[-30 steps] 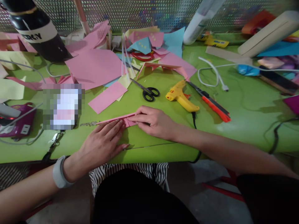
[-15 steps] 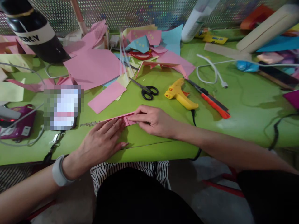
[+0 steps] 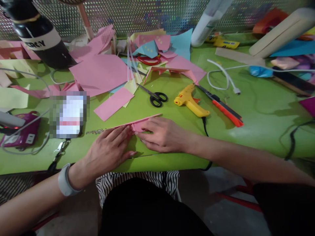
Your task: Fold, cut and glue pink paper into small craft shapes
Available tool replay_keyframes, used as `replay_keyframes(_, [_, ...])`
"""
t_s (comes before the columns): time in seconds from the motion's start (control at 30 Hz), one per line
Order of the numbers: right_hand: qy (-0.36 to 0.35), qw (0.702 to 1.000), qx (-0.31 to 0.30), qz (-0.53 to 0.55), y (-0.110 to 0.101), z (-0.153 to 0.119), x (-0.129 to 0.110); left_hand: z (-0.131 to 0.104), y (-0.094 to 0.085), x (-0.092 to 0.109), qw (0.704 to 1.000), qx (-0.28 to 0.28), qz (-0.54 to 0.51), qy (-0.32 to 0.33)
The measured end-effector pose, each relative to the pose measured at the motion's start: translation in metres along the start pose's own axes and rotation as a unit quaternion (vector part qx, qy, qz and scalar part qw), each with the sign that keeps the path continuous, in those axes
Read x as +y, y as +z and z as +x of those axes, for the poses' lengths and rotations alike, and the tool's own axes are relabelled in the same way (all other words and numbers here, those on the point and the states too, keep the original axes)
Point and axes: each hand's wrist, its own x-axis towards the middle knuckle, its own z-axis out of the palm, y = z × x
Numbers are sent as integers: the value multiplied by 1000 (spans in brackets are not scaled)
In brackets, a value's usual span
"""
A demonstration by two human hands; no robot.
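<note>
A folded strip of pink paper (image 3: pixel 139 125) lies near the table's front edge, its raised rear edge showing behind both hands. My left hand (image 3: pixel 112 141) rests flat over its left part, fingers stretched out together and thumb apart on the table. With bent fingers, my right hand (image 3: pixel 163 135) grips the strip's right part; its fingertips are close to the left fingers. Part of the strip is hidden under the hands. Beyond them lie black-handled scissors (image 3: pixel 156 98), a yellow glue gun (image 3: pixel 190 101) and a red and black utility knife (image 3: pixel 225 106).
A blurred-out phone (image 3: pixel 70 114) with a black strap lies at left, beside a purple box-like device (image 3: pixel 23 129). Pink paper sheets (image 3: pixel 103 72), a black bottle (image 3: pixel 44 39) and a white cable (image 3: pixel 227 78) lie or stand farther back. The table (image 3: pixel 258 131) is green.
My right hand has shifted slightly right and flattened more over the strip. The strip's right end now shows beyond that hand. My left hand stays in nearly the same place.
</note>
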Motion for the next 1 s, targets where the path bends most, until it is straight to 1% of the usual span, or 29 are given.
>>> replay_keyframes(0.23, [-15,1000,-14,-18,-1,1,-1,3,-3,2,1000,-7,2,-18])
replay_keyframes(0.37, [-24,999,-30,-32,-1,1,-3,0,-8,-3,1000,-12,12,-5])
replay_keyframes(0.5, [-20,999,-19,-31,1,1,-3,-10,-11,-11,1000,-25,8,6])
replay_keyframes(0.63, [-22,999,-8,-22,3,-1,-3,-16,-8,-15,1000,-20,7,6])
replay_keyframes(0.77, [-21,1000,-13,-13,3,-2,-3,-16,-7,-16,1000,-25,7,-1])
replay_keyframes(0.87, [-20,1000,-19,-3,3,-2,-2,-16,-9,-17,999,-31,7,10])
replay_keyframes(1.0, [-12,1000,-6,13,2,-1,-2,-17,-12,-20,1000,-27,5,12])
